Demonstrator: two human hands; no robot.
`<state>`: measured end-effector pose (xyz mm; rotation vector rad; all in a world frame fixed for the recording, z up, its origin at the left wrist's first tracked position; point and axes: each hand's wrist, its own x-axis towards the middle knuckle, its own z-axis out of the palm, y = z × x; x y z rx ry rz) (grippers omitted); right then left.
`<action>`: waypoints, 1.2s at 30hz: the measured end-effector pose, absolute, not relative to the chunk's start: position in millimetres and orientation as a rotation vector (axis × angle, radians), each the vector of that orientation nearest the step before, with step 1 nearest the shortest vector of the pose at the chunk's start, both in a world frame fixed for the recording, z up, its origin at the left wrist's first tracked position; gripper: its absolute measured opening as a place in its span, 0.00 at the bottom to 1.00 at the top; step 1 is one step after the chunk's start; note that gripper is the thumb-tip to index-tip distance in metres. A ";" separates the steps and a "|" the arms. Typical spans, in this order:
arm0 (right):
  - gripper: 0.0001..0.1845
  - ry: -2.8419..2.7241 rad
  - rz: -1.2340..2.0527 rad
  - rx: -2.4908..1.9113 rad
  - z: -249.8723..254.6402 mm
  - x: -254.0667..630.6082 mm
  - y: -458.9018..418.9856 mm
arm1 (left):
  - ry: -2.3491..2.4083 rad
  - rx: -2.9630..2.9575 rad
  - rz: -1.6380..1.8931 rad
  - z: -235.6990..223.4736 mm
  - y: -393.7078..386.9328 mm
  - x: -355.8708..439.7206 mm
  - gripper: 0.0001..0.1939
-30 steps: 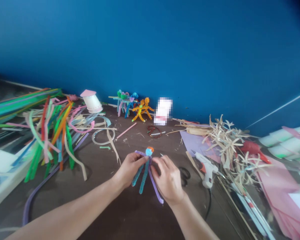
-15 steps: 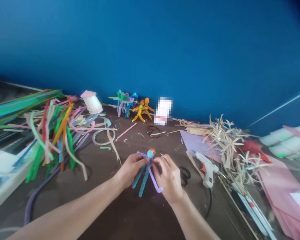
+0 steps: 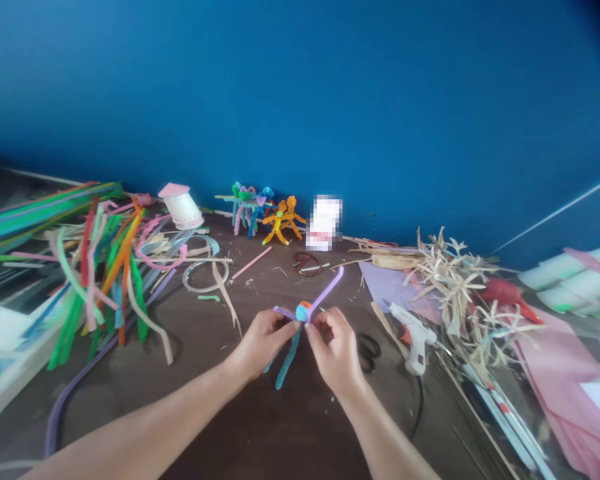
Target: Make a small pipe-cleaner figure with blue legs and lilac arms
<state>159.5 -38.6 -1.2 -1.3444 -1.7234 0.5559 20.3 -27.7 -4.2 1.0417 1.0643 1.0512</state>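
Note:
Between my two hands is a small pipe cleaner figure (image 3: 302, 311) with a light blue and orange head and teal legs. My left hand (image 3: 263, 340) pinches it just below the head, partly covering the legs. In my right hand (image 3: 336, 347), thumb and forefinger are closed on a purple pipe cleaner (image 3: 326, 292) beside the head. That strand's long end slants up to the right, and a short purple end pokes out above my left fingers. Exactly how the purple strand wraps around the neck is hidden by my fingertips.
Finished pipe cleaner figures (image 3: 277, 220) stand by the blue wall. Colourful pipe cleaners (image 3: 113, 267) lie left, near a white cup with a pink roof (image 3: 181, 207). A glue gun (image 3: 416, 337), black-handled scissors (image 3: 369, 352), dried straw-like stars (image 3: 453, 280) and pink sheets (image 3: 550, 373) are right.
The purple pipe cleaner's long end has swung from hanging down by my right palm to pointing up and right. My right hand has shifted its pinch slightly; the left still holds the figure.

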 end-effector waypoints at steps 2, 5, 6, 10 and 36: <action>0.04 -1.708 0.587 -1.334 -1.7 159.8 -38.8 | 1.070 1.055 1.043 -4.1 -27.5 20.3 0.09; 0.04 -1.674 0.644 -1.332 -0.8 160.1 -39.0 | 1.057 1.087 1.038 -4.3 -27.3 20.2 0.09; 0.05 -1.657 0.675 -1.333 -0.1 160.2 -39.0 | 1.050 1.100 1.039 -4.2 -27.4 20.2 0.09; 0.09 -1.528 0.877 -1.355 1.0 160.7 -36.9 | 1.031 1.159 1.061 -2.9 -28.7 20.0 0.09; 0.06 -1.754 0.572 -1.143 7.5 164.4 -38.2 | 0.764 0.604 0.967 -4.1 -25.1 16.8 0.05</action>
